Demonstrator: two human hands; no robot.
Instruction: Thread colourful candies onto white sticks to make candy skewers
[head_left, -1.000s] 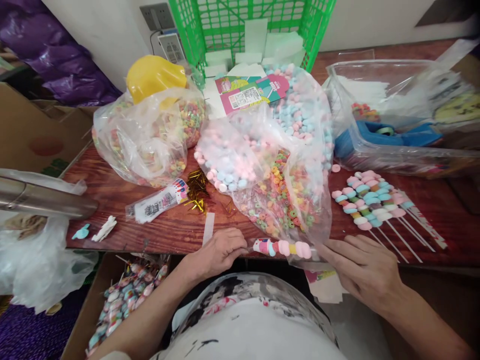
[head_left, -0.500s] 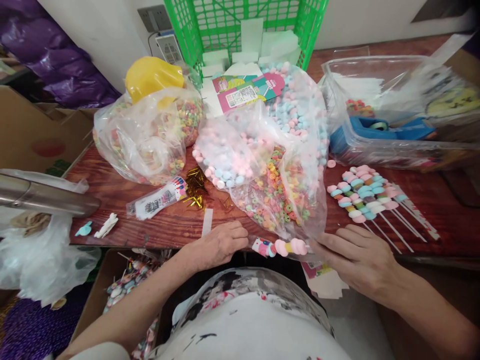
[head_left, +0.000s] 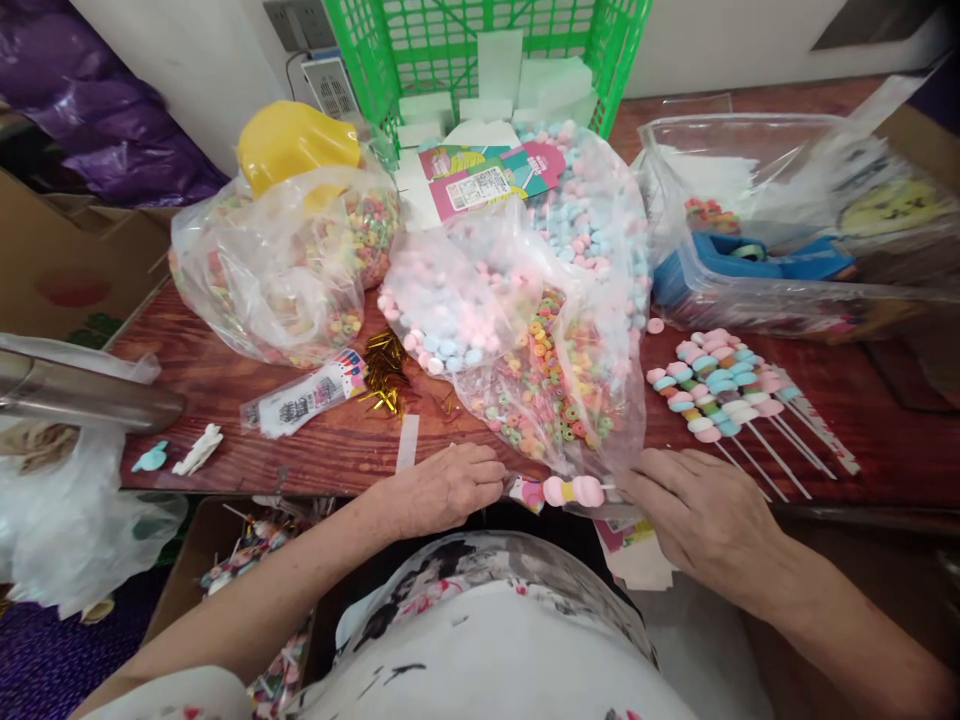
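Note:
At the table's front edge, my left hand (head_left: 450, 487) pinches the far end of a small clear printed bag (head_left: 528, 493). A candy skewer (head_left: 570, 491) with pink and yellow pieces lies level between my hands, its left end inside that bag. My right hand (head_left: 701, 510) has its fingers closed on the white stick of the skewer, whose end is hidden by them. Just beyond, a large clear bag of ring candies (head_left: 555, 400) and pink and blue candies (head_left: 450, 300) rests on the table. Several finished skewers (head_left: 724, 385) lie to the right.
Left on the table are a stack of printed bags (head_left: 304, 398), gold twist ties (head_left: 385, 365), a tied candy bag (head_left: 270, 270) and a steel flask (head_left: 82, 385). A green crate (head_left: 491, 15) stands behind; a clear tub (head_left: 795, 290) is right. A box of skewers (head_left: 255, 545) sits below.
The skewer has slid left, deeper into the printed bag, so its blue piece is now covered by the print. My right hand has moved slightly left with it. The view has shifted a little.

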